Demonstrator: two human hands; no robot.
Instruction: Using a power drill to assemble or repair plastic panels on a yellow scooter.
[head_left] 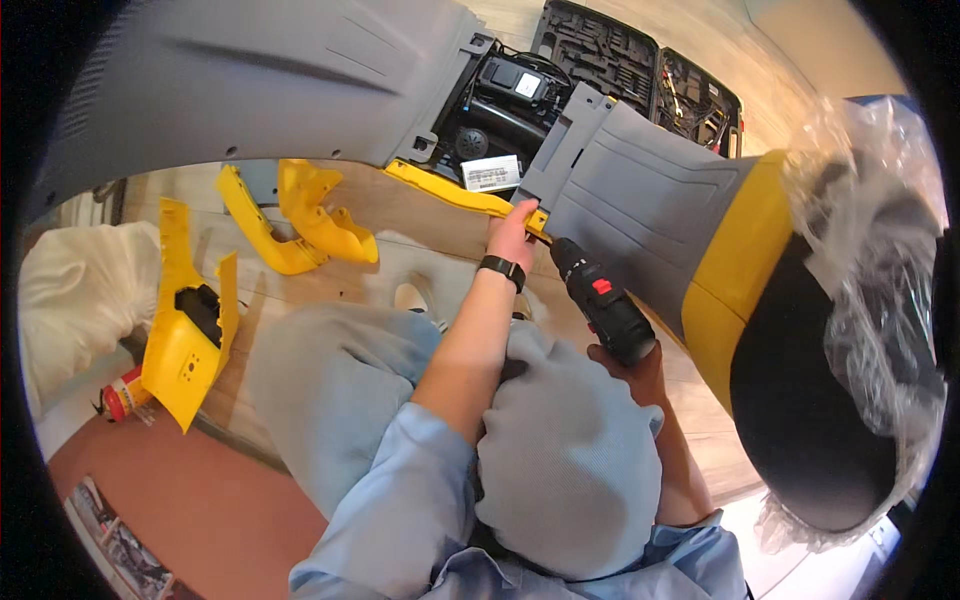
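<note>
My right hand (pixel 632 368) grips a black cordless drill (pixel 608 310) with a red button. Its bit end points up and left, at the right end of a long yellow trim strip (pixel 440 187). My left hand (pixel 511 236) is closed around that same end, its fingertips on the strip just left of the drill's tip. The strip runs along the lower edge of an opening in a grey scooter body (pixel 640 190). Inside the opening sit black parts, a dark unit with a cable (pixel 513 80) and a white label (pixel 492 173). The bit's contact point is too small to make out.
Yellow body panels (pixel 325 210) lie on the floor to the left, with another yellow panel (pixel 185 340) nearer me. A red fire extinguisher (pixel 125 393) is beside it. Right stands the black seat (pixel 800 400) under clear plastic wrap (pixel 880 260). An open tool case (pixel 600 50) lies beyond.
</note>
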